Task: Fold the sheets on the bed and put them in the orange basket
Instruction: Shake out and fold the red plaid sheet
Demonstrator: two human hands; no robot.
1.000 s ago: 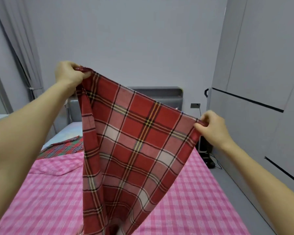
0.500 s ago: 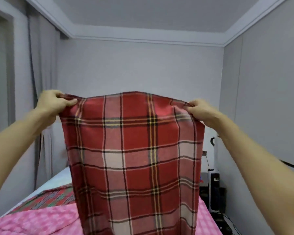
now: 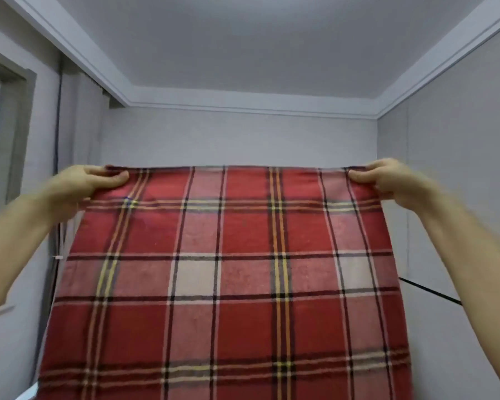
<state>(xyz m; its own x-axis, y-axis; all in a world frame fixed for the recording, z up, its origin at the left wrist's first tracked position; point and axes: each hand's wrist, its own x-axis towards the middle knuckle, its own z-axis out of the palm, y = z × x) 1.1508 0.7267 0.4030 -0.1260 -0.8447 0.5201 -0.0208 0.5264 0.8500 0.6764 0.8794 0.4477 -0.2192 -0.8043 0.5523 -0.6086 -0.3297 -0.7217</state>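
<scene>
Cloth is filling our view from the centre down to 6 o'clock: we are holding the red plaid woven sheet [image 3: 228, 284] up in the air, stretched flat, with its top edge level and its lower end running out of sight. Neither the bed nor the orange basket is showing, so we are judging blind where the bottom hem is hanging; it may be dragging or catching below. Our left hand [image 3: 81, 183] is pinching the 10 o'clock corner and our right hand [image 3: 387, 180] the 2 o'clock corner, thumbs lying on our side of the cloth. Both pinches are sitting shallow on the edge. If one is slipping while we are bringing the corners together, that side is likely dropping and the fold is going askew.
</scene>
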